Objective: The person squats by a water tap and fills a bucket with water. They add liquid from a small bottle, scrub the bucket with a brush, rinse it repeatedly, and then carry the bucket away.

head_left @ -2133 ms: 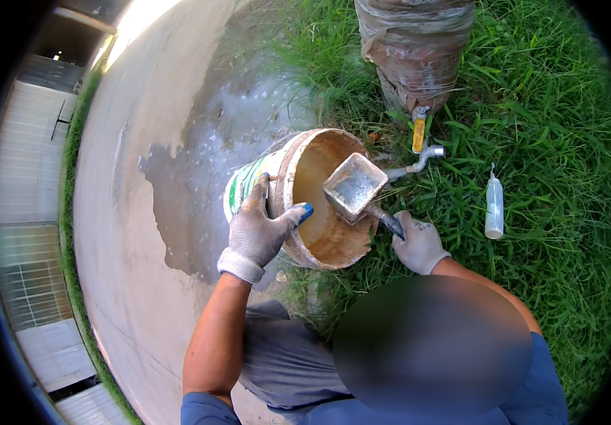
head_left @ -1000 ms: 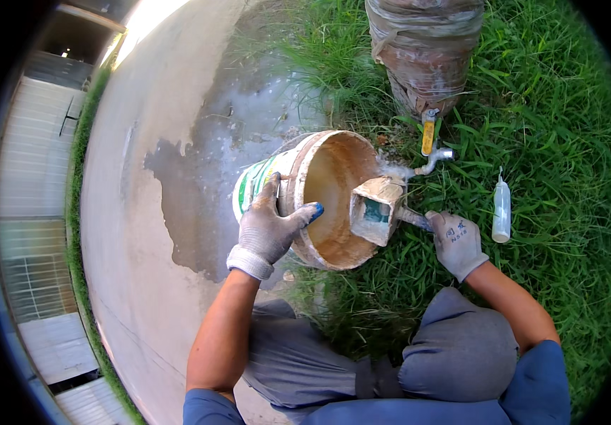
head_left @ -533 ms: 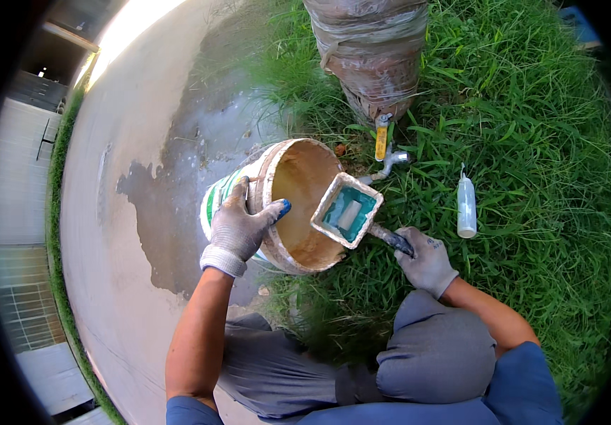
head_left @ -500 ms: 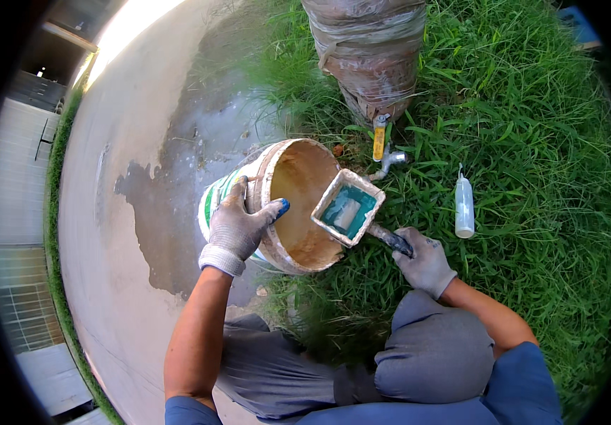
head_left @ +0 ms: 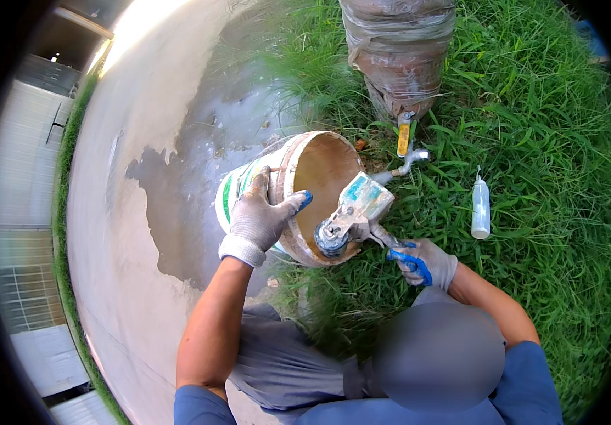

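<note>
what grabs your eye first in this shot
A tipped bucket lies where wet concrete meets the grass, its opening facing the person. The gloved left hand grips its rim while the gloved right hand holds a paint-smeared roller tool at its mouth. Behind it, a tap sticks out of a wrapped post, and a small white bottle lies in the grass.

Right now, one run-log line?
left hand: grips tilted bucket rim | right hand: holds paint roller at bucket mouth | tap behind
</note>
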Motion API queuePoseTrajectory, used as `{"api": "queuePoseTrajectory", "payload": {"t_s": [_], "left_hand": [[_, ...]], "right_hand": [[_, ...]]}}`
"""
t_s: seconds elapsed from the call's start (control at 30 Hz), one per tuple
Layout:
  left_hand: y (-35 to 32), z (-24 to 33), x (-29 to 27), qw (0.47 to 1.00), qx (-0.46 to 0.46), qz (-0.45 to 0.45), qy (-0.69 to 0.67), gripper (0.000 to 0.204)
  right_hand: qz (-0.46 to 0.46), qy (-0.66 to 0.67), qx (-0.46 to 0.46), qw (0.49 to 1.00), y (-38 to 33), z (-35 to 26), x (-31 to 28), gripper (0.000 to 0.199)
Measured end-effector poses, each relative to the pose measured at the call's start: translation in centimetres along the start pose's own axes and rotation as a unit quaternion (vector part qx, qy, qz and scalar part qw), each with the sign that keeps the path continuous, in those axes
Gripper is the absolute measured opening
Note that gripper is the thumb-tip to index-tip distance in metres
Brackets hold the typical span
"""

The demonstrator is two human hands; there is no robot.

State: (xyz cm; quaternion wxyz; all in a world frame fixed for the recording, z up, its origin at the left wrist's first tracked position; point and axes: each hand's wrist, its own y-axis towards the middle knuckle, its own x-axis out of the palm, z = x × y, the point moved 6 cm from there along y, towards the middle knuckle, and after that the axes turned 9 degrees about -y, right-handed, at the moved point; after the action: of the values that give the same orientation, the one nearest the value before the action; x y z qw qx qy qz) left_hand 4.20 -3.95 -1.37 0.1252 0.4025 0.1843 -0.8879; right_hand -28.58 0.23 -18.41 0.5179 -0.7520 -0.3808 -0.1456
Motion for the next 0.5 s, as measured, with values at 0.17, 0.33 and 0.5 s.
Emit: {"api": "queuePoseTrajectory", "payload": {"t_s": [0.17,0.33,0.5], "left_hand": [[-0.4,0.5,-0.2,1.0,-0.013,-0.021,-0.006,0.102],[-0.3,-0.3,-0.2,1.0,0.012,-0.004,0.01,0.103],[-0.1,-0.4,0.0,1.0,-0.003,-0.006,-0.011,0.099]], "right_hand": [[-0.095,0.12,0.03,0.988,2.3,1.6,-0.3,0.037],[-0.101,0.153,0.019,0.983,2.9,1.1,0.2,0.039],[-0.092,0.172,-0.012,0.981,3.3,-0.2,0.3,0.043]]}}
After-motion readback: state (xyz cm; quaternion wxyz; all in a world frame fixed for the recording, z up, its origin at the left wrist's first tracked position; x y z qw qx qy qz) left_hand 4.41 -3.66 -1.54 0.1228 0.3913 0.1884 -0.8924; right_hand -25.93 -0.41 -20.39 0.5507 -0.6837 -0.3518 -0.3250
